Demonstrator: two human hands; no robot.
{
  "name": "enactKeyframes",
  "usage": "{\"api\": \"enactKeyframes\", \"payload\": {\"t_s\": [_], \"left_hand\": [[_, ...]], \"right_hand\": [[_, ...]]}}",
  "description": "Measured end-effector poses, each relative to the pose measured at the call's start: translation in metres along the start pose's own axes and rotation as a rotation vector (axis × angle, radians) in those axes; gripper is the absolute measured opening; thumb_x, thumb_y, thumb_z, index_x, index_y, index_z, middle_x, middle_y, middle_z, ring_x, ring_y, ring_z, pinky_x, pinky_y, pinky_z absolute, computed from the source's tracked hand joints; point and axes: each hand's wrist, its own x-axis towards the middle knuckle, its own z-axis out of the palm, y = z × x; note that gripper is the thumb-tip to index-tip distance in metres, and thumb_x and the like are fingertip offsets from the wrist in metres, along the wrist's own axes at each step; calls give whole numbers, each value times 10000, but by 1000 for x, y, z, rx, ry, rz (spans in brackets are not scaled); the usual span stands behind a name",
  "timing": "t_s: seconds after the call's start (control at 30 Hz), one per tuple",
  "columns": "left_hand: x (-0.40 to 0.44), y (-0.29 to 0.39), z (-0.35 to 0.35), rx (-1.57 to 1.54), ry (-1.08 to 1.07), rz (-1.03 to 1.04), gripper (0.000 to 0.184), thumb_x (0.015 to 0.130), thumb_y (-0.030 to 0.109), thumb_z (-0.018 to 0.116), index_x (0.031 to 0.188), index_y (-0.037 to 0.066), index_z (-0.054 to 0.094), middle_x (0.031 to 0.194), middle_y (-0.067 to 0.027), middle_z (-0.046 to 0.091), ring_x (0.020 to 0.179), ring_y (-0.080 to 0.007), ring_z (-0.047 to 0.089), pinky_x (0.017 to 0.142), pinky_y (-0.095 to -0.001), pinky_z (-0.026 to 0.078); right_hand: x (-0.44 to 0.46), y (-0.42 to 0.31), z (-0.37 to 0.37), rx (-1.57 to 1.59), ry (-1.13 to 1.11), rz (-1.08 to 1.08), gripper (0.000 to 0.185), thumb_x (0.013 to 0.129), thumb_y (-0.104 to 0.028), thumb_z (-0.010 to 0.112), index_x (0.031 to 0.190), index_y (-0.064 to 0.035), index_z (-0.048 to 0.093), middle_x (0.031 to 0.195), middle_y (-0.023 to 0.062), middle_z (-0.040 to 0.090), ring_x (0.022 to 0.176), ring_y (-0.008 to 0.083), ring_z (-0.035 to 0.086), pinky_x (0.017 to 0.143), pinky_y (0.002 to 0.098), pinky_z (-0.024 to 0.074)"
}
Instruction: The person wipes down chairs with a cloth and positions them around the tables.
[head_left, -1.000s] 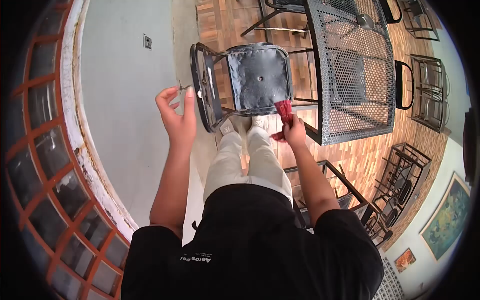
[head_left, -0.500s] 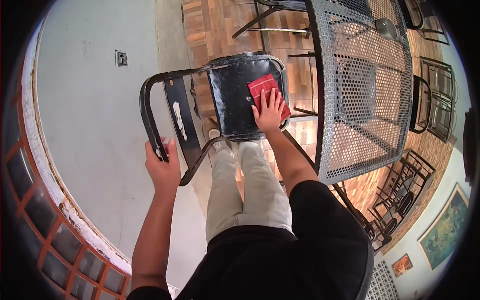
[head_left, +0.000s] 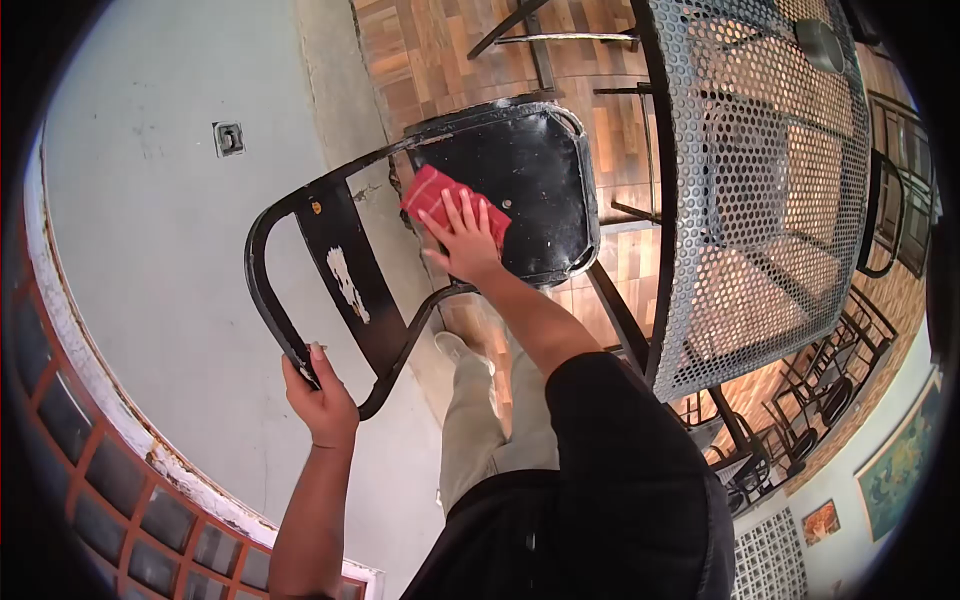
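In front of me stands a black metal chair (head_left: 548, 190) with worn, scuffed paint. My right hand (head_left: 468, 243) lies with spread fingers on a folded red checked cloth (head_left: 424, 192), pressing it against the rear part of the seat, near the backrest. The chair's backrest (head_left: 350, 275) has a pale patch of peeled paint. Wrapped round the top bar of that backrest, my left hand (head_left: 322, 397) grips its lower corner.
A perforated metal table (head_left: 690, 300) with a metal cup-like object (head_left: 820, 46) on it stands to the right. The grey wall (head_left: 190, 260) with a socket (head_left: 229, 139) runs along the left. More chairs (head_left: 835, 390) stand farther right.
My right hand has slid the red cloth from the front part of the seat leftward to the part near the backrest. My left hand stays on the backrest bar while the view shifts.
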Motion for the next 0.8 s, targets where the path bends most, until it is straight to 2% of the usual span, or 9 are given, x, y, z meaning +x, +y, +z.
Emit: {"api": "enactKeyframes", "payload": {"t_s": [0.1, 0.17, 0.3, 0.37, 0.4, 0.47, 0.6, 0.67, 0.8], "left_hand": [[2, -13, 1, -6, 30, 84, 251, 1060, 288, 544, 1028, 41, 572, 708, 44, 469, 542, -28, 397, 488, -220, 325], [2, -7, -1, -11, 11, 65, 251, 1059, 289, 544, 1029, 41, 570, 707, 44, 469, 541, -28, 398, 488, -219, 326], [0, -1, -1, -28, -6, 16, 255, 1058, 294, 543, 1029, 42, 565, 695, 45, 464, 537, -27, 398, 488, -219, 328], [2, -1, 1, -31, -4, 26, 262, 1058, 302, 542, 1023, 43, 562, 674, 49, 453, 533, -26, 394, 488, -218, 328], [2, 1, 1, -26, -4, 26, 262, 1058, 302, 542, 1023, 43, 562, 674, 49, 453, 533, -26, 394, 488, -218, 328], [1, 9, 1, -31, -12, -31, 246, 1062, 271, 539, 1013, 30, 549, 709, 39, 470, 560, -35, 388, 507, -223, 325], [-2, 4, -2, -56, -38, -73, 246, 1062, 265, 540, 1014, 23, 543, 731, 30, 483, 562, -41, 392, 502, -224, 327], [0, 2, -3, -66, -42, -73, 249, 1061, 269, 541, 1017, 24, 544, 733, 28, 485, 556, -42, 396, 495, -223, 329], [1, 2, 2, -65, -6, -50, 284, 1060, 341, 541, 969, 72, 525, 620, 65, 404, 507, -24, 357, 466, -215, 305]], "right_hand": [[-65, 25, -27, 7, -125, 108, 787, 934, -655, 514, 1608, -317, 289, 1679, 206, 150, 1536, 466, 116, 1192, 674, 89], [-81, 61, -42, -95, -2, 236, 802, 928, -658, 520, 1610, -305, 288, 1679, 205, 150, 1535, 466, 127, 1191, 671, 95], [5, 95, -65, -253, 266, 485, 856, 917, -690, 517, 1617, -260, 275, 1682, 206, 132, 1529, 480, 122, 1174, 696, 95], [62, 86, -67, -189, 341, 514, 884, 919, -708, 496, 1618, -219, 266, 1680, 210, 128, 1528, 487, 110, 1167, 707, 91], [79, 75, -64, -184, 340, 515, 884, 919, -708, 496, 1618, -219, 266, 1680, 210, 128, 1528, 487, 110, 1167, 707, 91], [96, 53, -53, -79, 287, 287, 908, 918, -726, 472, 1616, -183, 264, 1677, 215, 133, 1534, 471, 104, 1177, 695, 87], [22, 15, -11, 12, -25, -58, 910, 911, -731, 466, 1606, -171, 292, 1682, 197, 137, 1552, 422, 94, 1206, 651, 76], [-37, 16, -7, 58, -127, -52, 898, 912, -723, 469, 1599, -165, 314, 1684, 190, 140, 1555, 417, 88, 1208, 647, 76], [-87, 64, -33, -93, -56, 204, 891, 918, -709, 484, 1605, -171, 299, 1689, 186, 125, 1557, 416, 78, 1206, 649, 67]]}}
